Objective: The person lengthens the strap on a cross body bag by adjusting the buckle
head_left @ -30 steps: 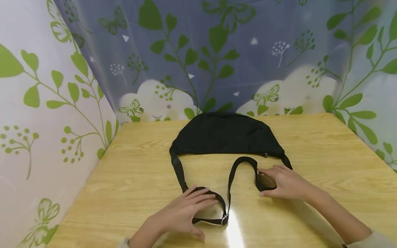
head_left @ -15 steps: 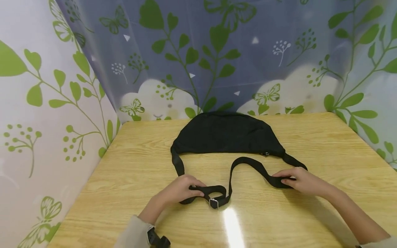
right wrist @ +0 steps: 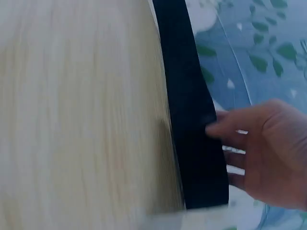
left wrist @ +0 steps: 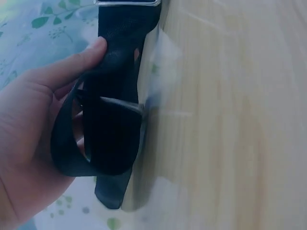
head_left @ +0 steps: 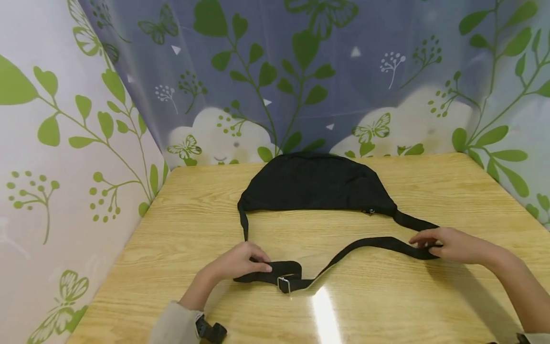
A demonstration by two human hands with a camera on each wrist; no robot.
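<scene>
A black waist bag [head_left: 318, 184] lies flat at the back of the table, its strap [head_left: 378, 242] stretched out in front of it. My left hand [head_left: 234, 263] pinches a folded part of the strap, left of the metal buckle [head_left: 283, 284]. In the left wrist view, the thumb presses on the doubled webbing [left wrist: 117, 52], and a loop of it hangs in front of the fingers. Out to the right, my right hand [head_left: 457, 246] pinches the strap's bend. The right wrist view has the thumb over the strap's flat face [right wrist: 187, 81], with the fingers behind.
The wood-grain table [head_left: 185, 215] meets a leaf-patterned cloth backdrop [head_left: 258, 62] right behind the bag. Similar patterned cloth stands at the left and right sides. A small zip pull [head_left: 370, 211] shows at the bag's lower right edge.
My left hand has gone from lying spread over the strap to pinching it, shifting slightly left. My right hand has moved right, drawing the strap out, and its tall middle curve has flattened.
</scene>
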